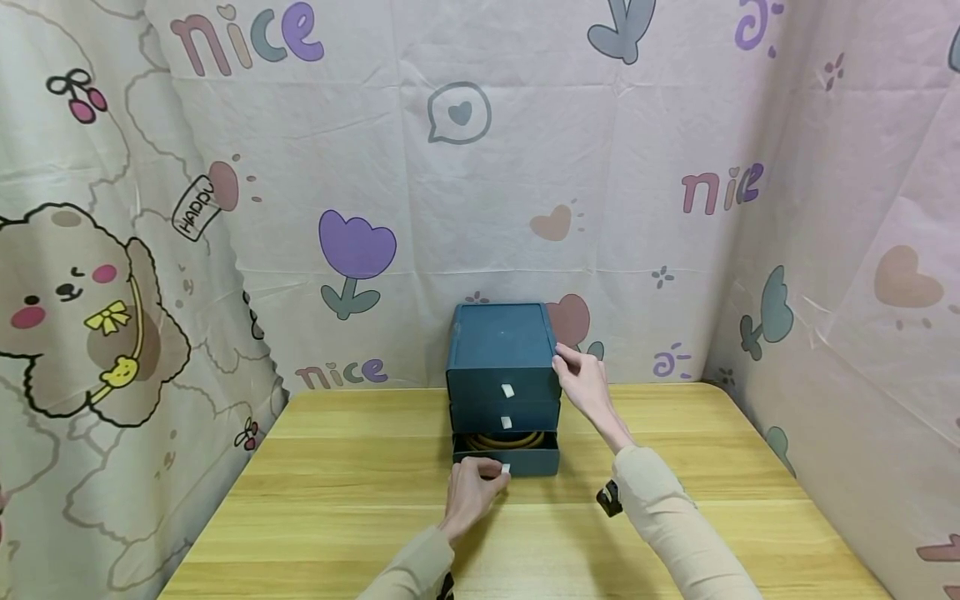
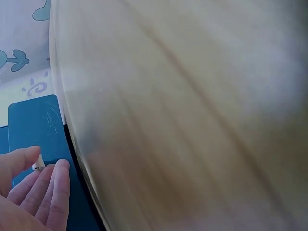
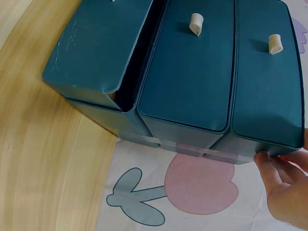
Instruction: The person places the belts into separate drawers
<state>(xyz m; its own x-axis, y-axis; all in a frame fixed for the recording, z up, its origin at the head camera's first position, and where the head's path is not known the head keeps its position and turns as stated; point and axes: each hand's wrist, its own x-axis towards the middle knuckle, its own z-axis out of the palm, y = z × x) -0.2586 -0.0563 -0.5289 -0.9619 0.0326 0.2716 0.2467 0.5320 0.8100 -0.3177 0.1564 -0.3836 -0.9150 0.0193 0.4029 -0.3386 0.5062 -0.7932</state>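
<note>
A dark teal drawer cabinet (image 1: 501, 333) with three stacked drawers stands at the back of the table. Its bottom drawer (image 1: 534, 462) is pulled partly out, and yellow-brown curved loops (image 1: 517, 442) show inside. My left hand (image 1: 471, 492) pinches the small white pull tab (image 2: 38, 164) on that drawer's front between thumb and fingers. At the cabinet's upper right front corner, my right hand (image 1: 587, 382) holds the edge, with fingertips (image 3: 262, 156) against the side wall. The middle drawer (image 3: 192, 67) and top drawer (image 3: 267, 82) are closed, each with its own white tab.
A light wood-grain table (image 1: 337, 475) lies under the cabinet. Close behind it hangs a pale printed curtain (image 1: 480, 192), which also runs along the left and right sides. Black wrist gear (image 1: 610, 498) sits by the right sleeve.
</note>
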